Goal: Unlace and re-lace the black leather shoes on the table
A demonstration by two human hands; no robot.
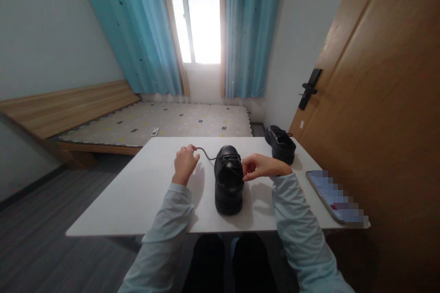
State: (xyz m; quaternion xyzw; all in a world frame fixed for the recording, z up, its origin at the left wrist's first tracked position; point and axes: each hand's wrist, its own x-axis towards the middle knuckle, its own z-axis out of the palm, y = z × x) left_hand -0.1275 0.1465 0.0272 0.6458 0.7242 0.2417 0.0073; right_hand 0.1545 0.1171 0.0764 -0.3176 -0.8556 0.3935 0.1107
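A black lace-up shoe (229,194) stands upright on the white table (137,197), its toe pointing away from me and its opening facing me. To its left, my left hand (186,162) is closed on the end of a black shoelace (206,153), which runs slack from the shoe's eyelets. My right hand (259,166) is pinched at the shoe's right side, touching it near the opening. Whatever sits between those fingertips is too small to make out.
A second black shoe (282,146) stands at the table's far right corner. Along the right edge lies a phone-like device (335,197), its screen blurred out. The wooden door (371,100) is close on the right. A bed (178,121) with a small white object (155,132) lies beyond the table.
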